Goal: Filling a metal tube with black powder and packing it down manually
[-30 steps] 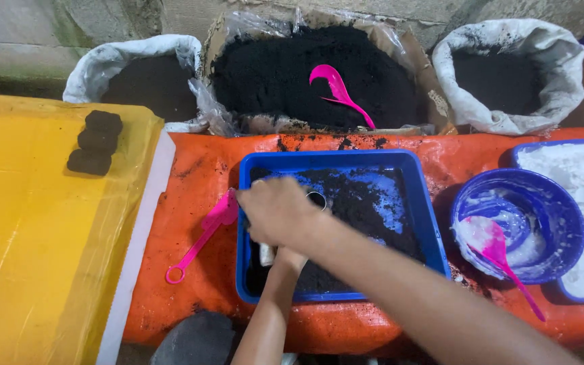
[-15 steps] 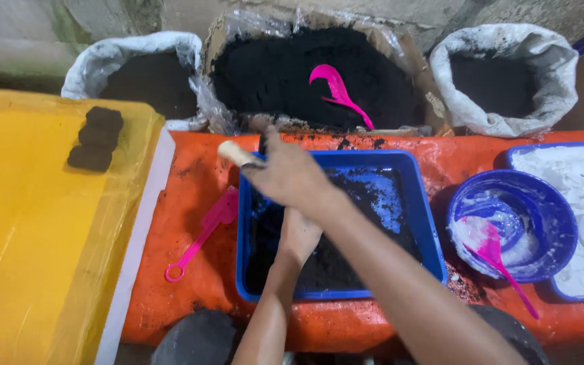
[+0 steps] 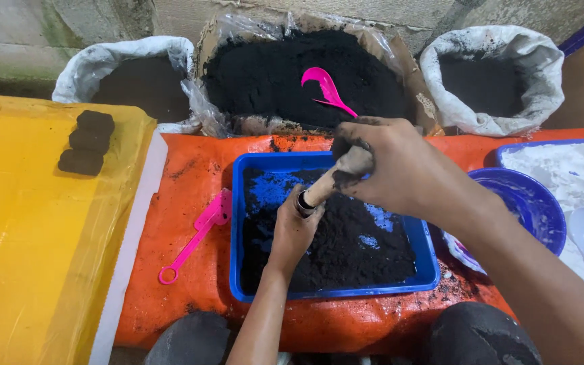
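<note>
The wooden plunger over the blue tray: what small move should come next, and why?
Probably press the plunger straight down. The right hand holds it raised and tilted, its lower end in a tube that the left hand steadies on black powder in the tray.

Free: bare orange sheet (image 3: 190, 176) left of my blue tray (image 3: 236, 223), save one pink scoop (image 3: 197, 233). Blocked: blue bowl (image 3: 542, 203) right, black-powder sacks (image 3: 292, 74) behind.

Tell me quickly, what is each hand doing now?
Left hand: closed around a metal tube over the blue tray.
Right hand: closed on the wooden plunger in the tube.
</note>
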